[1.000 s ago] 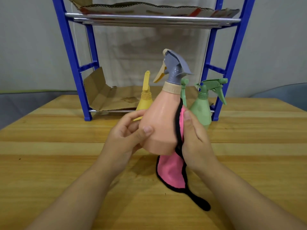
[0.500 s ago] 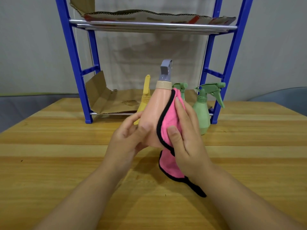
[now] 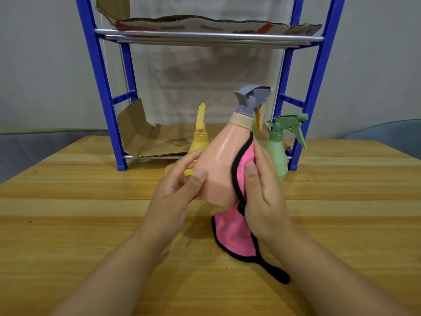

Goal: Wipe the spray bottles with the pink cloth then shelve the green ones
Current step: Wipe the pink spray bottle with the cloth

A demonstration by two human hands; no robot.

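The left hand (image 3: 182, 190) curls its fingers around the peach spray bottle (image 3: 218, 167), while the right hand (image 3: 262, 192) presses the pink cloth (image 3: 237, 233) flat against its other side.

A wooden table (image 3: 91, 224) carries a blue shelf rack (image 3: 102, 87) at its far edge, with a yellow bottle (image 3: 200, 137) and a green spray bottle (image 3: 276, 151) standing just before it. Cardboard (image 3: 145, 137) lines the rack's shelves.

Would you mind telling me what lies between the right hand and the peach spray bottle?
In the head view, the pink cloth lies between the right hand and the peach spray bottle, pressed against its side.
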